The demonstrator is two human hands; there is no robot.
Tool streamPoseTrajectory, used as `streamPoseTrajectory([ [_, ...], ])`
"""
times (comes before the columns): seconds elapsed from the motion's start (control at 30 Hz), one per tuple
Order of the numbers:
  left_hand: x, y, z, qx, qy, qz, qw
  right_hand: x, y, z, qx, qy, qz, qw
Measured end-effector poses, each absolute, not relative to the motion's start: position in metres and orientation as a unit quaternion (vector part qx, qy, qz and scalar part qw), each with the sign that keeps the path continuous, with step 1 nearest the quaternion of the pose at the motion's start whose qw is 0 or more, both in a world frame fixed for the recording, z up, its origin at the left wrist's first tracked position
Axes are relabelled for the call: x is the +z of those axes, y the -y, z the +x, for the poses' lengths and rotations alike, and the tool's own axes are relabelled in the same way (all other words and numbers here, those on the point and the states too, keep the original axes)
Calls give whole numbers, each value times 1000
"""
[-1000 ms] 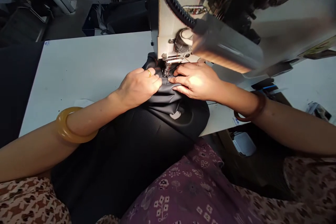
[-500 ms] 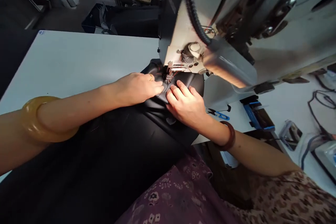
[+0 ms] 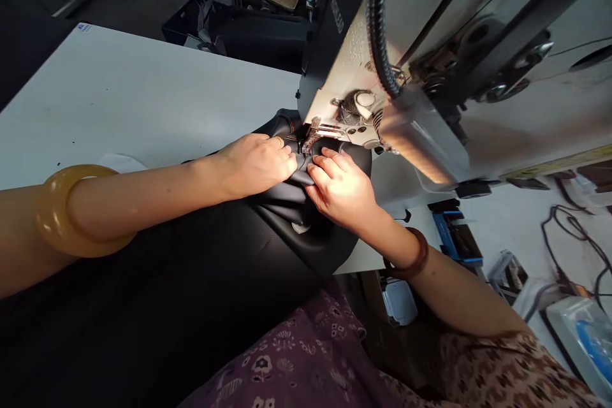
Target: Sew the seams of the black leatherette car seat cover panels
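Note:
A large piece of black leather-like material [image 3: 229,268] drapes from the sewing machine down over my lap, bunched in folds near the needle. My left hand [image 3: 262,164] presses and grips it just left of the presser foot [image 3: 308,140], fingers curled. On the other side my right hand [image 3: 342,188] pinches a fold of the same material, fingertips close to the foot. Orange stitching shows on the edge behind the foot. The sewing machine [image 3: 344,95] rises above both hands, its lamp lighting them. The underside of the material and my thumbs are partly hidden.
A white worktable [image 3: 191,89] extends to the left. At the right stand a blue-and-black box [image 3: 456,236], a clear plastic case [image 3: 507,275] and tangled cables [image 3: 574,236]. A dark bin [image 3: 184,22] with scraps sits beyond the table.
The view has shifted and turned slightly. My right hand's fingers are drawn in more, and the fold between the hands stands up more. The blue thread snips at the right are now hidden behind my forearm.

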State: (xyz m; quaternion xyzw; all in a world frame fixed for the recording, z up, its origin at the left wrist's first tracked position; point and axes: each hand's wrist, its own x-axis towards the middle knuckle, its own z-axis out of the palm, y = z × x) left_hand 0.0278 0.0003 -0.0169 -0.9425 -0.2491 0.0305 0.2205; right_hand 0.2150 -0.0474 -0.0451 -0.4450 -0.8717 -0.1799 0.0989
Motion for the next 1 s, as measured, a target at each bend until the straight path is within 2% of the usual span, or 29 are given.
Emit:
streamPoseTrajectory([
  [0.43,-13,5,36,75,319,-925,193,-39,35,220,-106,871,-471,86],
  [0.73,-14,7,41,47,330,-922,195,-39,29,224,-90,870,-479,71],
  [1.0,-11,-7,33,11,250,-943,219,-35,45,209,-152,851,-498,67],
])
